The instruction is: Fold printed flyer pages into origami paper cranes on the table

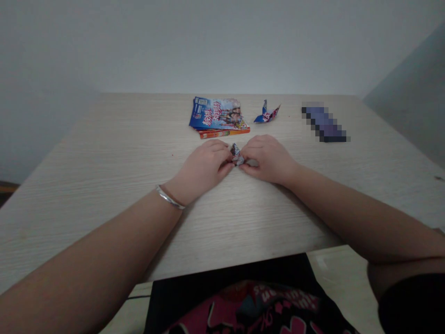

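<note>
A small folded paper piece [237, 155], printed in dark tones with a pale grey part, is held between my two hands just above or on the table. My left hand [207, 162], with a silver bangle on its wrist, pinches the paper's left side. On the right side, my right hand [266, 157] grips it between thumb and fingers. Parts of the paper are covered by my fingertips. Beyond my hands, a folded paper crane [267, 114] in blue, white and red stands on the table.
A stack of printed leaflets [219, 113], blue on top with orange below, lies behind my left hand. At the back right is a dark, pixelated flat object [325, 123]. The pale wooden table [104, 139] meets a wall [222, 46] at its far edge.
</note>
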Demonstrator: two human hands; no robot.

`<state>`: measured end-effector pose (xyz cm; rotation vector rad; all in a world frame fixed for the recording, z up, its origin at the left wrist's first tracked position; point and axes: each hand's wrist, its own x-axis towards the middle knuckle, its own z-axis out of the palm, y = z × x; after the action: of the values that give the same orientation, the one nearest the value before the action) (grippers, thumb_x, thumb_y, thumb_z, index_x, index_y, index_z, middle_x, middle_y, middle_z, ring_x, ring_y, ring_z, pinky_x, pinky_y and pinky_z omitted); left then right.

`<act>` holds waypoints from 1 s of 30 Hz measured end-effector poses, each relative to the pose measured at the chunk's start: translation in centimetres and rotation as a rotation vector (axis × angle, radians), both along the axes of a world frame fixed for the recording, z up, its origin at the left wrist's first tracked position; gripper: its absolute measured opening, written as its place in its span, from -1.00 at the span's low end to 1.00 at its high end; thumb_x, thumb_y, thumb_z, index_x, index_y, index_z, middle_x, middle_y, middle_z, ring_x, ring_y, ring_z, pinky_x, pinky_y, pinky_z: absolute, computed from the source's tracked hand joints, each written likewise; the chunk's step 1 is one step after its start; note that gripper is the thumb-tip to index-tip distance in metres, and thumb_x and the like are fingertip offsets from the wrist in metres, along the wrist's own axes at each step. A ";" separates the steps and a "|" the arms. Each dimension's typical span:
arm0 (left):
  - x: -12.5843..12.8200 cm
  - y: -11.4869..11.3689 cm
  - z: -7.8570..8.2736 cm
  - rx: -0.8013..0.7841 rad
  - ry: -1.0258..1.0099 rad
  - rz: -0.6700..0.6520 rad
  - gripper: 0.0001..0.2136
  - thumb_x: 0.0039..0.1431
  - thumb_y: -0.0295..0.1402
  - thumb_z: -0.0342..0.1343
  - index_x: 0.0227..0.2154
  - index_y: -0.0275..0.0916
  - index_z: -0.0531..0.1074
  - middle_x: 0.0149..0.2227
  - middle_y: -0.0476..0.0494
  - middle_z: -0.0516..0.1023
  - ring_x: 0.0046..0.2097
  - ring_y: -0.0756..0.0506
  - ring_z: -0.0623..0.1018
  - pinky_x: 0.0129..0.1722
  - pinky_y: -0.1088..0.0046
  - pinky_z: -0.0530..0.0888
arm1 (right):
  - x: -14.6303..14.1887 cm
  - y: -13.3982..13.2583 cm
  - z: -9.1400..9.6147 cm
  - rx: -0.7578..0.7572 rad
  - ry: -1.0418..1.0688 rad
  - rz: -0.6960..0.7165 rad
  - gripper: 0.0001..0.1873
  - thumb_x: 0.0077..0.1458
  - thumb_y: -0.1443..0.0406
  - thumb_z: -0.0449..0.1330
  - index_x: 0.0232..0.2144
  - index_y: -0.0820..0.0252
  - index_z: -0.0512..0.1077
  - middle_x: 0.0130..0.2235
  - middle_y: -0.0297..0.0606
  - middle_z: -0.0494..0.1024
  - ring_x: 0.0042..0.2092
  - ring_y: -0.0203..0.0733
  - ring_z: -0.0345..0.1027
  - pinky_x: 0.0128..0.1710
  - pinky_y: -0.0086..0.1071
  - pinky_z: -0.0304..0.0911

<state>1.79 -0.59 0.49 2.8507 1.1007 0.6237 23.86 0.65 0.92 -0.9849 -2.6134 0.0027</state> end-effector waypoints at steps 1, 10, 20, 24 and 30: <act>0.1 0.0 0.0 -0.013 0.002 0.016 -0.79 0.38 -0.38 0.05 -0.31 -0.33 0.55 -0.22 -0.29 0.63 -0.05 -0.25 0.58 0.10 0.12 0.52 | -0.1 0.0 0.0 0.004 -0.009 -0.017 -0.84 0.17 0.27 0.22 -0.36 0.20 0.59 -0.24 -0.10 0.69 -0.13 0.04 0.51 -0.07 -0.11 0.27; 0.1 0.2 -0.3 -0.113 -0.044 0.066 -0.82 0.34 -0.36 0.06 -0.34 -0.31 0.50 -0.25 -0.27 0.56 -0.06 -0.26 0.54 0.09 0.11 0.49 | -0.2 0.6 -1.1 -0.085 0.045 -0.043 -0.87 0.15 0.27 0.24 -0.31 0.21 0.56 -0.14 -0.07 0.67 -0.06 0.04 0.47 -0.02 -0.13 0.25; -0.1 0.3 -0.6 -0.214 -0.174 0.142 -0.81 0.29 -0.30 0.10 -0.40 -0.26 0.51 -0.33 -0.16 0.57 -0.22 -0.15 0.51 -0.10 0.27 0.44 | -0.2 1.1 -1.6 -0.244 0.323 -0.111 -0.91 0.11 0.29 0.33 -0.29 0.17 0.59 -0.29 -0.25 0.71 -0.24 -0.13 0.53 -0.14 -0.28 0.26; 0.2 0.1 -0.4 -0.262 -0.233 0.210 -0.82 0.25 -0.31 0.13 -0.42 -0.24 0.53 -0.32 -0.15 0.60 -0.23 -0.14 0.52 -0.15 0.30 0.42 | -0.5 1.2 -1.5 -0.293 0.342 -0.167 -0.93 0.07 0.31 0.38 -0.34 0.17 0.58 -0.32 -0.27 0.70 -0.26 -0.17 0.54 -0.18 -0.31 0.27; 0.4 -0.1 -0.2 -0.308 -0.280 0.258 -0.79 0.22 -0.26 0.16 -0.45 -0.24 0.57 -0.35 -0.13 0.64 -0.25 -0.13 0.54 -0.18 0.31 0.44 | -0.8 1.1 -1.3 -0.332 0.362 -0.229 -0.87 0.04 0.37 0.41 -0.30 0.17 0.60 -0.30 -0.27 0.71 -0.25 -0.17 0.58 -0.20 -0.32 0.33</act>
<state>2.20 -0.66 0.31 2.3025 1.3834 0.7611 23.10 1.74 -0.40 -1.2548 -2.1971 0.5227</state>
